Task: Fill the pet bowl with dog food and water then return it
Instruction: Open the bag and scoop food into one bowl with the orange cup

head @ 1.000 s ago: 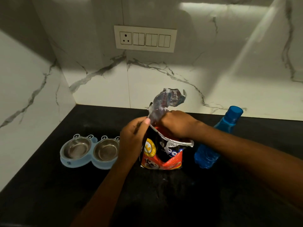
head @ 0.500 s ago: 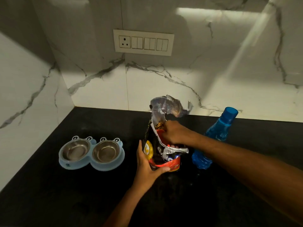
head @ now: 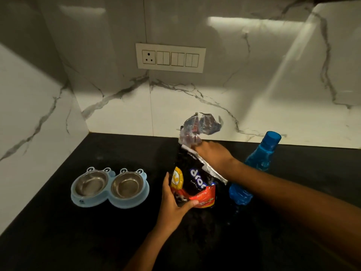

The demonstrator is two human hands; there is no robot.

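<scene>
Gripping bag (head: 193,182) low with left hand (head: 175,204), torn top with right hand (head: 213,157); risks spilling past bowl (head: 109,202) if tipped fast, or elbowing bottle (head: 254,173).

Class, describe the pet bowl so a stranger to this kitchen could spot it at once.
Find the left corner of the black counter, under the marble wall. Left of the dog food bag lies the pet bowl: the only pale blue tray, holding two empty steel cups, with cartoon eyes on its rim.
</scene>
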